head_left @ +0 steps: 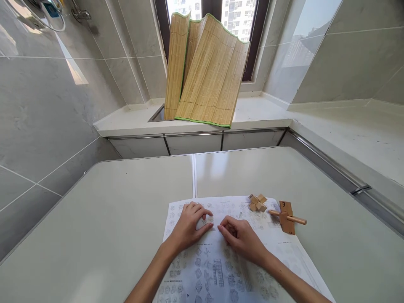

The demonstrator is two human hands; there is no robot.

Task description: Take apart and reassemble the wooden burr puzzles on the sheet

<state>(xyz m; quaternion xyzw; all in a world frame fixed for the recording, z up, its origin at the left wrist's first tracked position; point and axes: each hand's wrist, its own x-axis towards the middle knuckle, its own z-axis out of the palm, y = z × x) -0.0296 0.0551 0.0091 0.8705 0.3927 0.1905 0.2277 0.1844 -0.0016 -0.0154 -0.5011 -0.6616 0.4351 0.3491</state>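
Observation:
A large printed sheet covered in small puzzle drawings lies on the table under both hands. My left hand rests on its upper left part, thumb and fingers apart and nothing between them. Just to the right, my right hand lies on the paper with its fingers curled in; no object shows in it. A wooden interlocking burr puzzle sits near the sheet's upper right corner. Beside it, a brown wooden puzzle piece with a round wooden stick through it lies across the paper's right edge.
The pale table has a seam down its far half. Beyond it, a white ledge runs below the window, where a folded bamboo mat leans. Tiled walls stand left and right, with a metal rail along the right side.

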